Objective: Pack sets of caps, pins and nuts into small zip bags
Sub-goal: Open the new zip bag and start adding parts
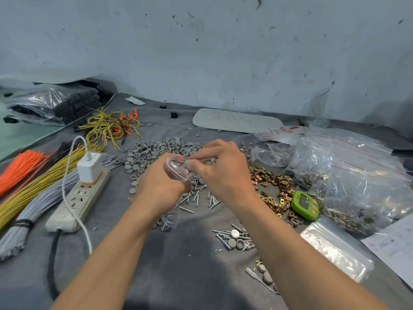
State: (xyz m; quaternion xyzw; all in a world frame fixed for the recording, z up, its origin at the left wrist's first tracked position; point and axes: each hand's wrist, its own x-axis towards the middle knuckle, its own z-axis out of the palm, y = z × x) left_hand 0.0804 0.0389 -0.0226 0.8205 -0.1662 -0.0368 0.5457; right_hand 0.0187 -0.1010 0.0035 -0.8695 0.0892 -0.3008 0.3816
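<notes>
Clear plastic zip bag (177, 167) is sitting mid-frame, raised over the grey cloth (178, 265); you are pinching it with both hands. Your left hand (161, 186) is cupping it from below, your right hand (220, 168) is closing fingertips on its mouth. Grey caps (152, 151) are lying behind, pins (196, 198) beneath, brass nuts (272, 182) to the right.

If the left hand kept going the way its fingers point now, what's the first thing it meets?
Likely the small zip bag that the left hand already pinches; past it, the right hand, though depth is unclear.
</notes>
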